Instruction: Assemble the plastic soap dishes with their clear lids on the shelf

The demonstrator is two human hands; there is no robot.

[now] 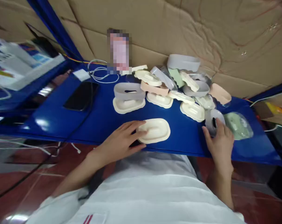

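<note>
My left hand (122, 140) rests on the left end of a cream oval tray (156, 130) lying on the blue table (99, 121), fingers curled over its rim. My right hand (219, 141) grips a grey oval piece (212, 121) standing on edge at the right, thumb and fingers around it. A pale green piece in clear wrap (238, 125) lies just right of that hand.
A heap of cream, grey, pink and green oval trays (178, 81) fills the back of the table. A grey piece on a cream tray (129, 98) sits left of it. A black phone (81, 95) and white charger with cable (82, 74) lie at left. Cardboard lines the back.
</note>
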